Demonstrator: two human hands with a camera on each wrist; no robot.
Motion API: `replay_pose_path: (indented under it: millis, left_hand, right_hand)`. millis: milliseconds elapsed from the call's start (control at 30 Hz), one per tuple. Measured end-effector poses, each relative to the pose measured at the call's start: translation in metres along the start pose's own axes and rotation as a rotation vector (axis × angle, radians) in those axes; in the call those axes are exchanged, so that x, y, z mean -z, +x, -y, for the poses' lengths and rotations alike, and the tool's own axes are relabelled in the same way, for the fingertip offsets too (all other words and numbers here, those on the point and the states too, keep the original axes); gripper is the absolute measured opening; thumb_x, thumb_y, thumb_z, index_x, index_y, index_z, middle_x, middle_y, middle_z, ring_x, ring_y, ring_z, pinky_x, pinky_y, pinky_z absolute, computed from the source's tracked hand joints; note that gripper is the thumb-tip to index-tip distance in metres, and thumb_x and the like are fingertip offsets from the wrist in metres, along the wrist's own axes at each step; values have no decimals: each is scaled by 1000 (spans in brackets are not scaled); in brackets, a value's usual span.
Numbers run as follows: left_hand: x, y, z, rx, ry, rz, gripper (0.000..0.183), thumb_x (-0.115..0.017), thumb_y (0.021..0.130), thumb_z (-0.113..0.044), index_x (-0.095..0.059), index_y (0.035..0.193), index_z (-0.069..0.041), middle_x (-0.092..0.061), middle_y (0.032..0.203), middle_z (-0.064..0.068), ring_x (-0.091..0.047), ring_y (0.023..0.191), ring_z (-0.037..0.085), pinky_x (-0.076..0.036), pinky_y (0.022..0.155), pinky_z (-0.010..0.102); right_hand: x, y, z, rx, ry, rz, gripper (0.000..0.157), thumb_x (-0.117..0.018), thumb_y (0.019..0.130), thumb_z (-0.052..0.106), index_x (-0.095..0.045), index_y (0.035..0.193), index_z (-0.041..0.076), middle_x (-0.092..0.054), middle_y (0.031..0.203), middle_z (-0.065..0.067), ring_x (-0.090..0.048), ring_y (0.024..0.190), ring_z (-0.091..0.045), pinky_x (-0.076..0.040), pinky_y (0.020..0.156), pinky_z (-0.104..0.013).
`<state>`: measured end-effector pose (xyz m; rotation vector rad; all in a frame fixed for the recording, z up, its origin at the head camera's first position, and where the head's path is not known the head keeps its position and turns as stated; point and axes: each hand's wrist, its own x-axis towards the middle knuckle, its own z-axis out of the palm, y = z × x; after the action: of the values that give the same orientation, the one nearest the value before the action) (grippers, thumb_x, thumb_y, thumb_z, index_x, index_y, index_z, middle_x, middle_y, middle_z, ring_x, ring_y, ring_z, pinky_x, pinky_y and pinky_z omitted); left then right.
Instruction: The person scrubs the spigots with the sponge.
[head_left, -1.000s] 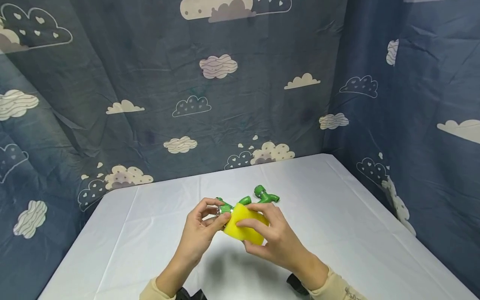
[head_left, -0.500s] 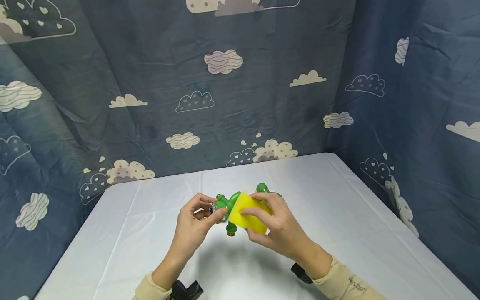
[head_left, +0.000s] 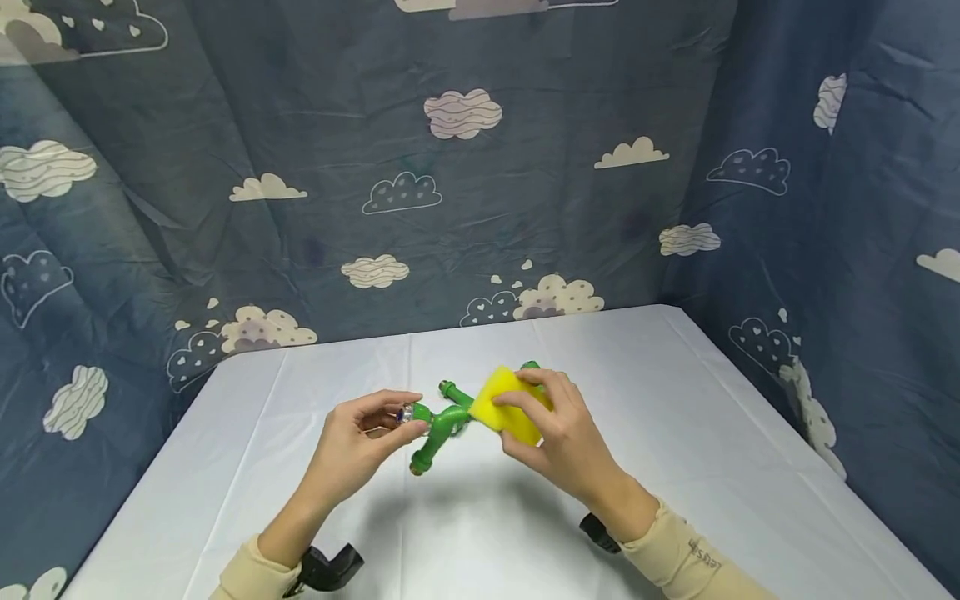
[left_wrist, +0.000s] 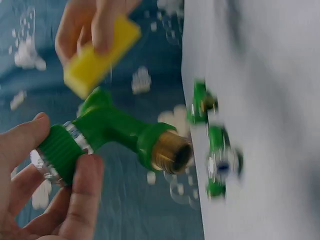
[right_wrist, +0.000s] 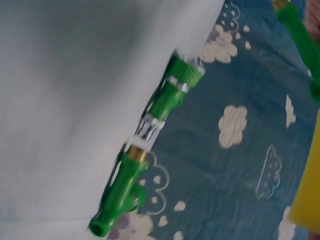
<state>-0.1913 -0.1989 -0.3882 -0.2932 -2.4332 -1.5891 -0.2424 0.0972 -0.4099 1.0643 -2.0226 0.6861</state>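
My left hand [head_left: 360,437] pinches a green water tap [left_wrist: 115,125] by its ribbed knob between thumb and fingers. In the left wrist view, the tap's brass threaded end points toward the tabletop. The right hand [head_left: 562,433] grips a yellow sponge [head_left: 510,404], thumb below and fingers on top. The sponge's edge meets the tap's body in the left wrist view. Behind them on the table lie two more green taps; one tap [right_wrist: 170,90] has a ribbed knob and a silver band, and the other tap [right_wrist: 120,195] lies in line with it, partly hidden by the sponge in the head view.
A white cloth covers the table [head_left: 637,483]. Dark blue curtains [head_left: 300,125] with cloud prints stand behind it and on both sides. Each wrist wears a black strap mount, such as the left mount [head_left: 330,568].
My left hand has drawn to the left, turning the held tap so more of it shows. The right hand's sponge has slid up along the tap. The head view has shifted slightly.
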Motion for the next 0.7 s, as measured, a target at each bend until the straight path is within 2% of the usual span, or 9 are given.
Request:
replay_pose_path:
  millis: [133,233,333,500,567,700]
  left_hand:
    - [29,10,18,100,102,-20,40,-83,97,-34,-77,134,-20,-81,118,9,-81,92,16,-65,92,37]
    - [53,21,35,142,236,-40,44,-77,101,-40,-73,140,-21,-80,122,12,-80,92,16,-62,82,36]
    - [74,35,52,167,359,-44,48,-76,101,-41,-70,141,-15,-79,121,18,-78,95,22,-56,71,31]
    - [98,58,76,250,444,16,39,-80,97,-37,-60,117,-9,-74,123,22,-72,109,35,-55,67,31]
    - [105,67,84,271,471,52,33,-80,96,-34,-62,110,-9,-75,118,22,-71,107,37,-53,65,32]
    - [111,80,98,297,538,109,24,-80,95,-29,-67,104,-10,-77,111,20,-70,99,33,-51,66,31]
  right_hand:
    - [10,-3,-12,-84,64,-32,42,-88,75,6,-76,115,11,-62,131,-19,-59,120,-34,-65,86,-41]
    - [16,-6,-20,-114,73,-59,44,-88,74,4,-76,115,11,-61,130,-19,-59,120,-33,-66,83,-39]
    - [20,-11,-26,-149,72,-76,45,-88,73,1,-76,115,12,-61,130,-18,-59,119,-32,-67,82,-39]
    - [24,-23,-34,-241,93,-77,45,-89,74,0,-76,115,13,-61,132,-16,-62,120,-30,-68,87,-40]
    - [25,-28,-37,-273,90,-77,45,-90,74,0,-76,115,13,-61,132,-16,-63,120,-31,-68,89,-38]
    - [26,-33,-41,-317,86,-81,45,-90,74,1,-76,115,12,-61,133,-17,-63,122,-32,-63,96,-28]
